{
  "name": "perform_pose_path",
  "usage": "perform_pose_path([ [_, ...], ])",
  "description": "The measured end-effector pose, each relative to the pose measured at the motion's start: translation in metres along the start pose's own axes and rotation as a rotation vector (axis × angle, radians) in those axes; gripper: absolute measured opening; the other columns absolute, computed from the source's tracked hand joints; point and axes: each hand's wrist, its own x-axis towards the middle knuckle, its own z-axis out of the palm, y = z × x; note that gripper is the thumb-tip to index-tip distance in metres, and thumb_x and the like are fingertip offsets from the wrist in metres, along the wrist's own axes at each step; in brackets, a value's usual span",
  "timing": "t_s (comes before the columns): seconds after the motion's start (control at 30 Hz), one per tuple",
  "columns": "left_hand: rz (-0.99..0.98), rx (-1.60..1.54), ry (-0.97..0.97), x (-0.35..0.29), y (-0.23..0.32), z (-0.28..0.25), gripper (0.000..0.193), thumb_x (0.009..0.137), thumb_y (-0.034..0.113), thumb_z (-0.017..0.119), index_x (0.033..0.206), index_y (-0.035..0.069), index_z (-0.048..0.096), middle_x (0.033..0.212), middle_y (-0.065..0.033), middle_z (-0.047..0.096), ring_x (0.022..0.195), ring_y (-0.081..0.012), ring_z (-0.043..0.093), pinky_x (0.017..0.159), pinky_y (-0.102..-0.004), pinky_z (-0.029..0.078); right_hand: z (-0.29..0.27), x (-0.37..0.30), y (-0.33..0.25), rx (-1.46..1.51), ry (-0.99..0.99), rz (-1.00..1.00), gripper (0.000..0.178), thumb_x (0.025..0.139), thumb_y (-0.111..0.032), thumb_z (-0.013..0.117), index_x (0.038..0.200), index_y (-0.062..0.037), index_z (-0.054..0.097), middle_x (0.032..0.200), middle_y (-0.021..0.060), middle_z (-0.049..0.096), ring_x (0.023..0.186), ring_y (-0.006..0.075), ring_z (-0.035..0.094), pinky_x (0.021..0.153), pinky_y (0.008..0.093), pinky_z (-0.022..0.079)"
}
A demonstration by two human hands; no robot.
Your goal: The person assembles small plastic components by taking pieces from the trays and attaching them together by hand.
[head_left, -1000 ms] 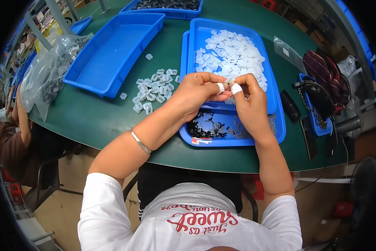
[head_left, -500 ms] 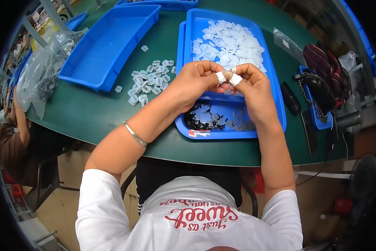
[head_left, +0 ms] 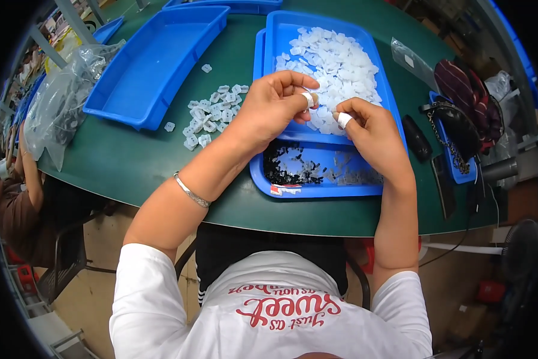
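Note:
My left hand (head_left: 275, 107) hovers over the left side of a blue tray (head_left: 285, 25) of small white plastic pieces (head_left: 341, 66). Its fingers are curled, the taped thumb against them; whatever they hold is too small to make out. To the right, over the same tray's near edge, my right hand (head_left: 373, 134) has its taped thumb and forefinger pinched together. Any part in that pinch is hidden. Below both hands, another blue tray (head_left: 341, 191) contains tiny black parts (head_left: 278, 167) and greyish parts (head_left: 364, 175). A loose heap of white plastic parts (head_left: 212, 113) lies left of my left hand.
A long blue tray (head_left: 143, 72) stands at the left on the green table (head_left: 125, 161), beside clear plastic bags (head_left: 65, 96). On the right are a black case (head_left: 415, 140) and a small blue tray (head_left: 460, 170) with a dark pouch. Another person (head_left: 17, 203) sits far left.
My hands were together over the tray and have come apart. The left moved slightly up and left, the right moved right and a little down.

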Motion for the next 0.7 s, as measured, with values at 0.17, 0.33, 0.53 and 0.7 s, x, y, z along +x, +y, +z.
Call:
perform_pose_path([
  [0.17,-0.037,-0.063,0.057,0.003,-0.007,0.003,0.024,0.088,0.005,0.061,0.111,-0.005,0.060,0.092,-0.0093,0.066,0.077,-0.0127,0.064,0.073,-0.0241,0.053,0.010,0.001,0.004,-0.150,0.096,-0.160,0.015,0.082,-0.004,0.060,0.096,-0.0012,0.065,0.073,0.0114,0.063,0.064,0.0204,0.059,0.062,0.0322,0.047],
  [0.33,-0.015,0.007,0.068,0.005,-0.007,-0.001,0.025,0.087,0.002,0.058,0.111,-0.005,0.060,0.094,-0.0111,0.066,0.079,-0.0132,0.064,0.074,-0.0250,0.053,0.016,0.003,0.001,-0.171,0.046,-0.276,0.013,0.080,-0.005,0.064,0.092,-0.0007,0.066,0.078,0.0122,0.065,0.068,0.0248,0.062,0.064,0.0335,0.048],
  [0.53,-0.016,0.022,0.105,0.006,-0.002,-0.007,0.025,0.085,0.005,0.057,0.108,-0.005,0.060,0.093,-0.0115,0.066,0.081,-0.0139,0.064,0.070,-0.0242,0.052,0.011,-0.009,-0.010,-0.177,-0.304,-0.287,0.015,0.075,-0.003,0.067,0.090,-0.0014,0.069,0.079,0.0135,0.067,0.070,0.0262,0.064,0.067,0.0341,0.050],
  [0.7,-0.012,0.007,0.078,0.005,-0.007,-0.003,0.024,0.086,0.004,0.055,0.109,-0.005,0.060,0.095,-0.0116,0.066,0.081,-0.0139,0.064,0.073,-0.0246,0.052,0.017,-0.012,-0.010,-0.445,-0.329,-0.335,0.017,0.074,-0.007,0.066,0.090,-0.0050,0.071,0.083,0.0154,0.068,0.077,0.0330,0.065,0.072,0.0406,0.051],
])
